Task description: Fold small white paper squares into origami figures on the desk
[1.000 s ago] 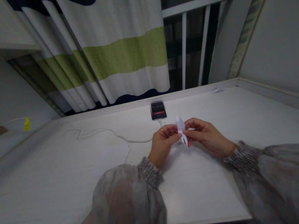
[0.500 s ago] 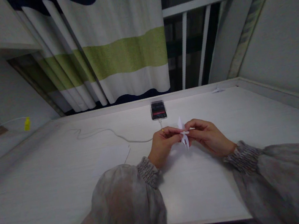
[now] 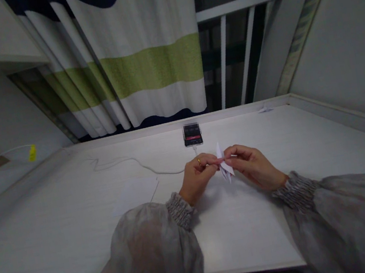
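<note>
A small white folded paper figure point(image 3: 223, 163) is held upright just above the white desk point(image 3: 79, 230), near its middle. My left hand point(image 3: 197, 176), with a ring on one finger, pinches the paper's left side. My right hand point(image 3: 251, 165) pinches the right side, fingers closed on it. Both fingertips meet at the paper's middle. Pointed flaps stick out above and below the fingers. Grey gathered sleeves cover both forearms.
A phone point(image 3: 192, 134) lies behind the hands with a white cable point(image 3: 127, 162) running left. A flat sheet of white paper point(image 3: 132, 194) lies left of my left hand. A tiny folded paper piece point(image 3: 264, 109) sits at the far right edge. Striped curtain point(image 3: 144, 63) and railing stand behind.
The paper has been turned and pressed between the fingertips; its top flap looks narrower and a lower flap now points down to the right. Both hands stayed in place.
</note>
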Demonstrator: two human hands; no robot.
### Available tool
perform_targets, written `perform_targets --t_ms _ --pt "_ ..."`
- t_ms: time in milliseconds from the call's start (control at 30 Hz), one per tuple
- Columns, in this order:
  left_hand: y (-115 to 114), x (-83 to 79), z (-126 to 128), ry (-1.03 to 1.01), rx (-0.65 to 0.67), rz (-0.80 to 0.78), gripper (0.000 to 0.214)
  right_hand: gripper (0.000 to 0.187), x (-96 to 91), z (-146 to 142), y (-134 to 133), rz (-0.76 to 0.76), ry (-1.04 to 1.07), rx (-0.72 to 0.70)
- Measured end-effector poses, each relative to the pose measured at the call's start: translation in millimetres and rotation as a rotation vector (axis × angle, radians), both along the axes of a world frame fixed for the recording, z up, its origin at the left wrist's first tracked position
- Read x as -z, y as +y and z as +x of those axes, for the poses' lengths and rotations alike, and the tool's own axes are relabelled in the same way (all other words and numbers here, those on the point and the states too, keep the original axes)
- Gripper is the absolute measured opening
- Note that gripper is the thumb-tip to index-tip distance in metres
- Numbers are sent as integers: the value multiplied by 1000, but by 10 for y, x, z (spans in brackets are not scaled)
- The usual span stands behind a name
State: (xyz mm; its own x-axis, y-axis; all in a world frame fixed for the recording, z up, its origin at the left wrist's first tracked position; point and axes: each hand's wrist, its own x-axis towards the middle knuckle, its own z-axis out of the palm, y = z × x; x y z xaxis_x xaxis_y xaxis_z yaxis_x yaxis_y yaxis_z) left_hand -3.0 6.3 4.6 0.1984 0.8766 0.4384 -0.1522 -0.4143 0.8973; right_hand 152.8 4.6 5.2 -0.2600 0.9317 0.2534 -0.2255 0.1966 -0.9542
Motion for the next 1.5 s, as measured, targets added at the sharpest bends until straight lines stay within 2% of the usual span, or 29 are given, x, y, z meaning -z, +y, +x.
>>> perform_targets --t_ms 133,300,600,867,1100,1500 --pt "-11 2 22 -15 -44 -38 7 20 14 -2 7 8 20 -5" --pt "-1 25 57 -66 -4 -185 18 31 -5 -24 6 -23 70 22" --pt "24 37 51 -140 -17 -194 30 23 -7 -35 7 -164 -52 32" --pt "16 18 52 -129 -3 -250 32 23 -5 -39 -4 -113 -72 83" --pt "14 24 71 -127 -13 -299 42 25 23 -35 11 -86 -81 98" --pt "15 9 86 -112 -14 -320 36 24 48 -16 19 -23 -76 103"
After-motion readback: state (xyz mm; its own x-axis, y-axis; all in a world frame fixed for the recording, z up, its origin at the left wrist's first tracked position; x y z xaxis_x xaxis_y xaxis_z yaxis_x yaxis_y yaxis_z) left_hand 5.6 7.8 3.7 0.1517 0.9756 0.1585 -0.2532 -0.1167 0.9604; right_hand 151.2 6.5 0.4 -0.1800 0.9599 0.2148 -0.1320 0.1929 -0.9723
